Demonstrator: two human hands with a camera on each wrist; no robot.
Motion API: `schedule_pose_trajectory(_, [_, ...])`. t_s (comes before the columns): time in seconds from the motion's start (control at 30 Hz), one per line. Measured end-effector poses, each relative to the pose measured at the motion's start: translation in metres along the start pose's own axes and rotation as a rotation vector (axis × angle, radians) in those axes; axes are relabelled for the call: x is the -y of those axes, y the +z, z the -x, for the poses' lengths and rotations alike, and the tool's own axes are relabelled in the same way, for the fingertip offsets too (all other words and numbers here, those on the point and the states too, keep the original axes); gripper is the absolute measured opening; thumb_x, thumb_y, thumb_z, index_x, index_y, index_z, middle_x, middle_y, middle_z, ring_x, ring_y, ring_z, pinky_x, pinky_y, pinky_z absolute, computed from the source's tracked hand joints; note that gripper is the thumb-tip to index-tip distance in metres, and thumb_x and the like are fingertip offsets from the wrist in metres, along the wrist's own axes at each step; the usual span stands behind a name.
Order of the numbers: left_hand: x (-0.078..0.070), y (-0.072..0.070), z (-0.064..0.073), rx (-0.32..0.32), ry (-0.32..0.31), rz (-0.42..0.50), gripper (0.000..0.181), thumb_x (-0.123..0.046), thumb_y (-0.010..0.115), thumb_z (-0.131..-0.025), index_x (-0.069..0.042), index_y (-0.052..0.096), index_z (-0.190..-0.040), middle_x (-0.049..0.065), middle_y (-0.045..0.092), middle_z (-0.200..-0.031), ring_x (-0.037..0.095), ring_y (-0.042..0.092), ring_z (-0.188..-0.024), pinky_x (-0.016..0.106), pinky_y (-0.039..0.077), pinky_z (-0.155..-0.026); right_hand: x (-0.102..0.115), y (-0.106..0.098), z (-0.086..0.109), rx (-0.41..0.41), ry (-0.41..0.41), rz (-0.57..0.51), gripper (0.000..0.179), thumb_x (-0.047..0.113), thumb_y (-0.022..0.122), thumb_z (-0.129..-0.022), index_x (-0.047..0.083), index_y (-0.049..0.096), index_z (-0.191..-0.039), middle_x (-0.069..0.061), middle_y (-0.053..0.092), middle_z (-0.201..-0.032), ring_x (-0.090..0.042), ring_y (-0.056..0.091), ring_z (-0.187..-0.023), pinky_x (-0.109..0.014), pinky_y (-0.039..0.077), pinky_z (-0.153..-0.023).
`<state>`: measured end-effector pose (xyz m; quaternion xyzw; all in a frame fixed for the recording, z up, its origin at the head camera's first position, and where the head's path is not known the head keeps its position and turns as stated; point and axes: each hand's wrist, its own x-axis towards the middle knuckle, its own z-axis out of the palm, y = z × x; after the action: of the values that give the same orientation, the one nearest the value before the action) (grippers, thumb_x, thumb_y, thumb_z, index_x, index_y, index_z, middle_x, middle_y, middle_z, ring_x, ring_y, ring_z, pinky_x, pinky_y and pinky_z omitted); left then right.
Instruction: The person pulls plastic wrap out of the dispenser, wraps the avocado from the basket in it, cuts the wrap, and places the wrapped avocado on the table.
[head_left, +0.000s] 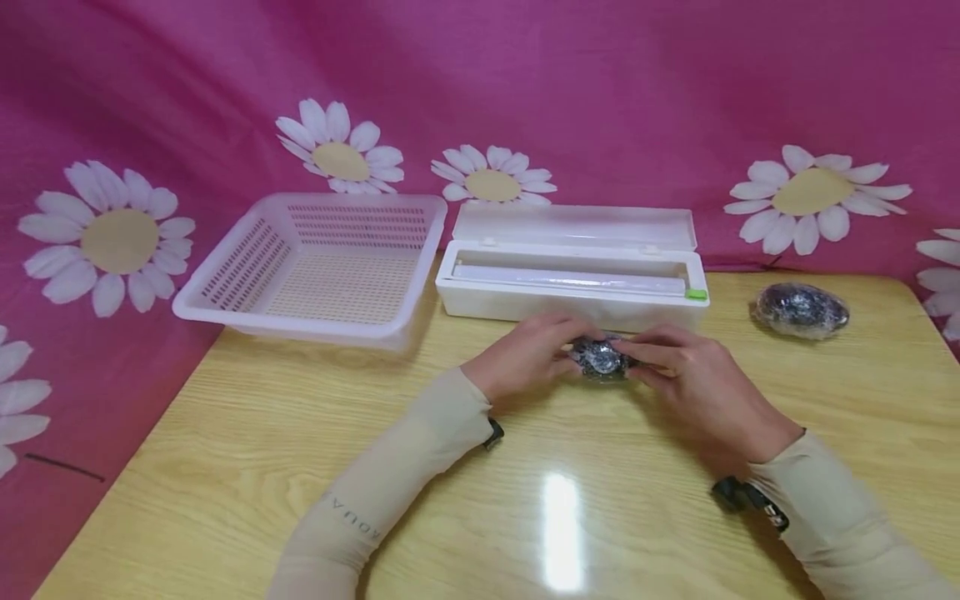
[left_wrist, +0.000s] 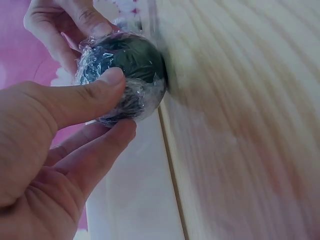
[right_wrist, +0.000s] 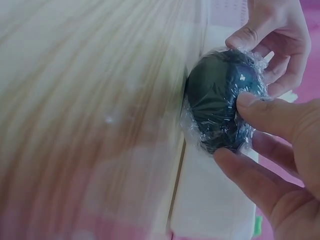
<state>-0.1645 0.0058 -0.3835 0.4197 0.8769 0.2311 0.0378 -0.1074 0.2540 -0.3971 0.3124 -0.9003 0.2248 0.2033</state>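
On the table, in front of the white box, lies a dark green oval thing wrapped in cling film (head_left: 602,357), its film crumpled and shiny. My left hand (head_left: 528,354) pinches its left end, with the thumb laid over the film in the left wrist view. At the other end my right hand (head_left: 697,379) grips it between thumb and fingers. Both wrist views show the wrapped thing (left_wrist: 140,62) (right_wrist: 215,80) touching the tabletop. What exactly is inside the film cannot be told.
A white cling film dispenser box (head_left: 517,307) stands behind the hands, lid raised, a film roll (head_left: 570,279) inside and a green slider (head_left: 696,294) at its right. A pale slotted basket (head_left: 300,325) is at the left. Another film-wrapped dark thing (head_left: 801,311) lies at the right.
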Motion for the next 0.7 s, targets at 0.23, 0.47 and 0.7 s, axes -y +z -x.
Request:
schedule_pose_trajectory(0.23, [-0.013,0.011,-0.017,0.031,0.012,-0.042,0.043,-0.021,0.071,-0.099,-0.020,0.060,-0.141,0.002,0.066,-0.133,0.014,0.061,-0.120,0.026,0.050,-0.107,-0.017,-0.015,0.011,0.005,0.010,0.034,0.051,0.005,0.089,-0.076,0.021,0.078,-0.123,-0.003,0.076,-0.110,-0.018,0.074,-0.094,-0.029,0.058,-0.078])
schedule_pose_trajectory(0.47, [-0.031,0.025,-0.040,0.059,0.017,-0.059,0.047,-0.024,0.068,-0.100,-0.021,0.055,-0.145,0.002,0.063,-0.136,0.012,0.059,-0.123,0.022,0.049,-0.107,-0.035,-0.037,0.022,0.083,0.070,0.048,0.049,0.007,0.090,-0.075,0.022,0.079,-0.120,-0.004,0.076,-0.110,-0.016,0.072,-0.089,-0.006,0.049,-0.072])
schedule_pose_trajectory(0.7, [-0.048,0.040,-0.057,0.082,0.003,-0.031,0.052,-0.027,0.067,-0.101,-0.023,0.050,-0.150,0.003,0.059,-0.139,0.011,0.058,-0.122,0.017,0.048,-0.104,-0.055,-0.053,0.034,0.068,0.063,0.115,0.050,0.010,0.094,-0.067,0.026,0.082,-0.113,-0.001,0.080,-0.102,-0.014,0.069,-0.081,-0.008,0.045,-0.067])
